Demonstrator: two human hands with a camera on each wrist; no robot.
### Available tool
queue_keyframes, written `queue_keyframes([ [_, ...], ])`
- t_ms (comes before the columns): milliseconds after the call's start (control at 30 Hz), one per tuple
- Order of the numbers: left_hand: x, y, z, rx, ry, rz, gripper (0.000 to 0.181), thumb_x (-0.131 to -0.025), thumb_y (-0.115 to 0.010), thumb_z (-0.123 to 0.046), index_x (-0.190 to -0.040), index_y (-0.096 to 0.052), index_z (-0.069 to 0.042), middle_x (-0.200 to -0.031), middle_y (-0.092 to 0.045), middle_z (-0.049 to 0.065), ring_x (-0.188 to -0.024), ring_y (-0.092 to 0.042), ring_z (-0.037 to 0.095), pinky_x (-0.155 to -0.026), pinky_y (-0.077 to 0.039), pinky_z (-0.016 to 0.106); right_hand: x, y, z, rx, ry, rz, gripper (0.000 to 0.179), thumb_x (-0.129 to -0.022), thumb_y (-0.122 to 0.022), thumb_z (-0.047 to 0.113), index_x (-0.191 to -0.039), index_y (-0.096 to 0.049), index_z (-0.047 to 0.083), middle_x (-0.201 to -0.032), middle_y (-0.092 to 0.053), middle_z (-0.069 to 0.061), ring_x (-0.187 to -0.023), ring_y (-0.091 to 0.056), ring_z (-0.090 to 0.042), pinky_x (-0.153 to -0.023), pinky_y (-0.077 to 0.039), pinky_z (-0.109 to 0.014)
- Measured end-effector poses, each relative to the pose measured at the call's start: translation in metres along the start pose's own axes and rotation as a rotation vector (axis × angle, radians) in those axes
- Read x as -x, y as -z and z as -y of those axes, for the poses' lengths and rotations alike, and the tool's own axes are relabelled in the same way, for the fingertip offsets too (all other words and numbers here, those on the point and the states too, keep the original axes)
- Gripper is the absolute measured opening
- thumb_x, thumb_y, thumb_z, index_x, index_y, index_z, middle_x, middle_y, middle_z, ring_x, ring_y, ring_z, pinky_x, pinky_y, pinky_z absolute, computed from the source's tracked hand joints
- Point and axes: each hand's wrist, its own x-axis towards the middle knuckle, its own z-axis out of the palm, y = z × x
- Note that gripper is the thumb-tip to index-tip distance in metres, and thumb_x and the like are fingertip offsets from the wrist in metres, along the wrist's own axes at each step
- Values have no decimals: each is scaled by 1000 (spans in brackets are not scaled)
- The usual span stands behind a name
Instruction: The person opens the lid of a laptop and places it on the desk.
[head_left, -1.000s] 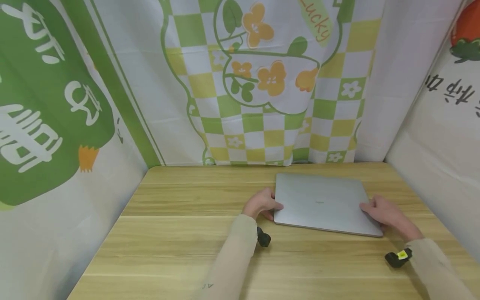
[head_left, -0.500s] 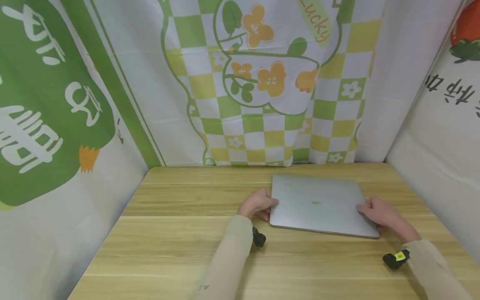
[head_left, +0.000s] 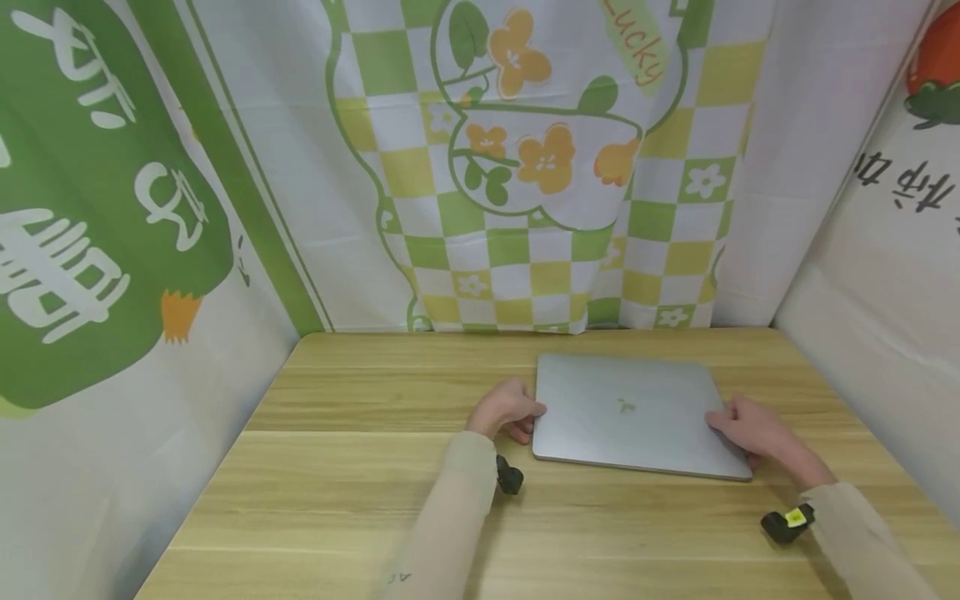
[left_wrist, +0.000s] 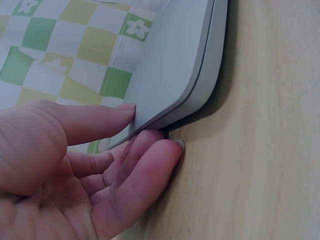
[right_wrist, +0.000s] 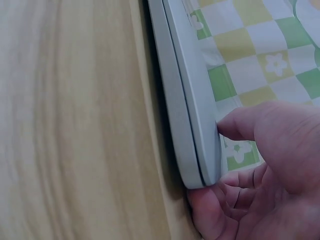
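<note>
A closed silver laptop [head_left: 626,417] lies at the right part of the wooden table, a small logo on its lid. My left hand [head_left: 510,408] holds its left edge, thumb on the lid and fingers curled by the underside. In the left wrist view the thumb of that hand [left_wrist: 100,160] touches the lid near a rounded corner. At the opposite edge my right hand [head_left: 753,429] grips the laptop the same way. The right wrist view has the right hand [right_wrist: 270,170] with its thumb on the lid and fingertips beneath the corner.
The wooden table [head_left: 337,483] reaches back to a checkered green and yellow curtain [head_left: 510,250]. Printed cloth walls stand at the left [head_left: 247,358] and right [head_left: 877,308]. A small black camera sits on each wrist.
The laptop has slid a little to the left and slightly toward me, with both hands moving along at its edges.
</note>
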Motion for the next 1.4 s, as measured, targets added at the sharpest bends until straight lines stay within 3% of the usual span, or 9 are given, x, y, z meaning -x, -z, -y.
queue_keyframes([
  [367, 6, 9, 8, 0, 14, -10, 23, -93, -66, -13, -75, -62, 2, -68, -57, 7, -50, -60, 18, -54, -61, 32, 1, -6, 12, -11, 11, -6, 33, -99, -51, 34, -88, -45, 4, -71, -46, -4, -60, -49, -16, -48, -52, -30],
  [667, 11, 14, 12, -21, 18, -29, 35, -94, -64, -11, -62, -51, -6, -62, -51, 4, -46, -56, 16, -53, -61, 33, -1, -11, 22, -16, 26, -2, 33, -99, -51, 32, -84, -45, 5, -66, -46, -2, -55, -48, -15, -46, -50, -28],
  [1400, 24, 39, 33, -34, 35, -47, 27, -94, -63, -11, -70, -54, -4, -63, -51, 5, -46, -57, 17, -52, -61, 32, 2, -36, 48, -36, 74, -15, 30, -99, -52, 30, -92, -47, 2, -68, -49, -6, -52, -52, -17, -42, -51, -29],
])
